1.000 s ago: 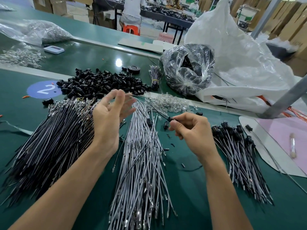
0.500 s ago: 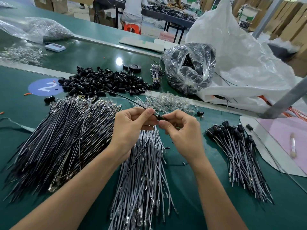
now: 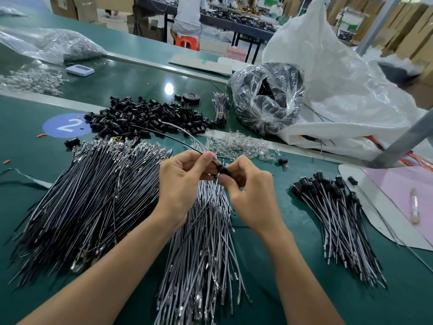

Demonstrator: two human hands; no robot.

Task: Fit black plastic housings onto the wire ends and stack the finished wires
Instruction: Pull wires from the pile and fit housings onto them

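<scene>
Over grey wire heap (image 3: 206, 242): left hand (image 3: 180, 184) pinches wire (image 3: 178, 140), right hand (image 3: 253, 191) grips black housing (image 3: 222, 169). Loose housings (image 3: 145, 118) behind; finished stack (image 3: 337, 212) right.

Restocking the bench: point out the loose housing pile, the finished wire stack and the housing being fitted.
loose housing pile (image 3: 143, 117): head view, middle of the black heap.
finished wire stack (image 3: 337, 226): head view, mid-length of the bundle.
housing being fitted (image 3: 222, 169): head view, its visible black body.

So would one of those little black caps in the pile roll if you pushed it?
Probably, a little: the black housings look short and round, so one could roll. They seem light plastic, so a nudge would likely scatter them. A stray housing lies apart from the pile.
</scene>
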